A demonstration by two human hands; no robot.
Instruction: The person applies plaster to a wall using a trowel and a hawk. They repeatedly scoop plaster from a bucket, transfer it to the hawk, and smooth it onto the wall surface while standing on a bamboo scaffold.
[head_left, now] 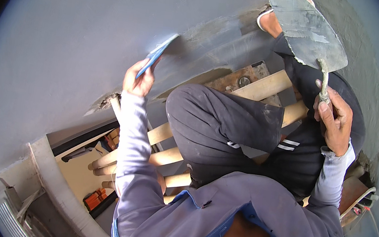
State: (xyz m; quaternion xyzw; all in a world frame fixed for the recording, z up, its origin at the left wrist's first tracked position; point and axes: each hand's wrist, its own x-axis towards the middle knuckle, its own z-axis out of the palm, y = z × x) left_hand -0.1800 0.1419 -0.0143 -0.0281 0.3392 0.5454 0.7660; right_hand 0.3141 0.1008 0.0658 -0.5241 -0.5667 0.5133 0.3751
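My left hand (138,78) is closed around a flat blue scraper (156,57), its far edge at the grey wall (87,25). Fingers of my right hand (338,122) wrap the plaster-crusted handle of a trowel (311,31). Its broad metal blade points up and away, with wet grey plaster smeared over it. Below the scraper, a band of the wall (209,35) looks rougher and patchy. Whether the scraper's edge touches the wall or sits just off it, I cannot tell.
My bent legs (227,118) rest over several pale round poles (269,85) and a stained board (218,78). A broken hole (106,102) in the wall takes one pole's end. Orange objects (95,199) lie far below, beyond the poles. Rough plaster covers the right wall (370,69).
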